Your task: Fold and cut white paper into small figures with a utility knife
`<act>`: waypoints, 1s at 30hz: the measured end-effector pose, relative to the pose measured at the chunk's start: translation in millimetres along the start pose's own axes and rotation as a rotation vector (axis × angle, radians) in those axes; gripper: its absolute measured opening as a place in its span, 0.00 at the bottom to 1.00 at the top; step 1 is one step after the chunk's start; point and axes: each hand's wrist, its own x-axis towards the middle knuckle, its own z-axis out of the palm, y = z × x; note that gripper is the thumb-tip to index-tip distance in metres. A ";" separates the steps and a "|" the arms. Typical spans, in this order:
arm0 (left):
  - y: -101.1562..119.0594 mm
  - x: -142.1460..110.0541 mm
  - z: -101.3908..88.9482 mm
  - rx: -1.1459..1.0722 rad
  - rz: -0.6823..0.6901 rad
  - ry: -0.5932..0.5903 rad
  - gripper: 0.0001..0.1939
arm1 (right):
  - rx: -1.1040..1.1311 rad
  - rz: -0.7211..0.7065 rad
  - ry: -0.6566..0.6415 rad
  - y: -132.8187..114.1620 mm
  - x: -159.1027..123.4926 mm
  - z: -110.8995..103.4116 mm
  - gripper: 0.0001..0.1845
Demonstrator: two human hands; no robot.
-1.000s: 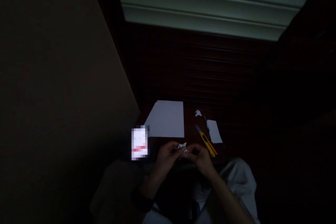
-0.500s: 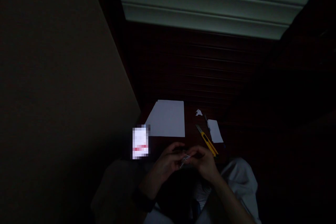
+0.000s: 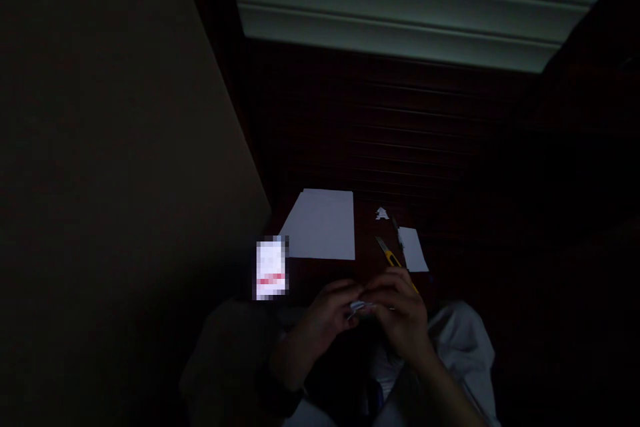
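Between my two hands is a small folded piece of white paper (image 3: 358, 305), mostly covered by fingers. My left hand (image 3: 327, 313) is closed on its left side, and my right hand (image 3: 403, 310) grips it from the right. The fingertips of both hands meet over the paper. Just beyond my right hand lies a yellow utility knife (image 3: 393, 259) with its blade out, its handle end partly hidden by the hand. Farther back sits a small folded paper figure (image 3: 382, 213), frog-like in outline.
Large white sheets (image 3: 323, 223) lie at the back left of the dark table. A lit, pixelated screen (image 3: 271, 270) is at the left edge. On the right are a smaller white paper (image 3: 413, 249) and a dark pen (image 3: 398, 232). A wall (image 3: 150, 147) rises at left.
My right hand has shifted slightly right and its fingers now curl over the folded paper, covering part of the knife handle. My left fingers have come in closer over the paper.
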 end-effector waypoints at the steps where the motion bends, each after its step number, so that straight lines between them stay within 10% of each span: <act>1: 3.1 -4.0 3.2 0.103 0.104 0.046 0.09 | 0.017 0.008 -0.005 -3.1 2.1 -2.1 0.10; 5: 19.1 -21.8 8.7 0.673 0.589 -0.049 0.15 | 0.117 0.091 0.040 -9.4 8.2 -7.6 0.08; 11: 22.2 -25.8 5.1 1.167 0.933 -0.012 0.16 | 0.263 0.187 0.064 -5.4 8.5 -7.2 0.04; 19: 30.0 -38.8 12.2 1.431 0.879 -0.052 0.16 | 0.358 0.218 -0.002 -1.5 7.4 -5.9 0.05; 30: 20.9 -34.5 17.7 1.247 0.878 0.167 0.10 | 0.304 0.207 0.027 -13.9 7.9 1.5 0.05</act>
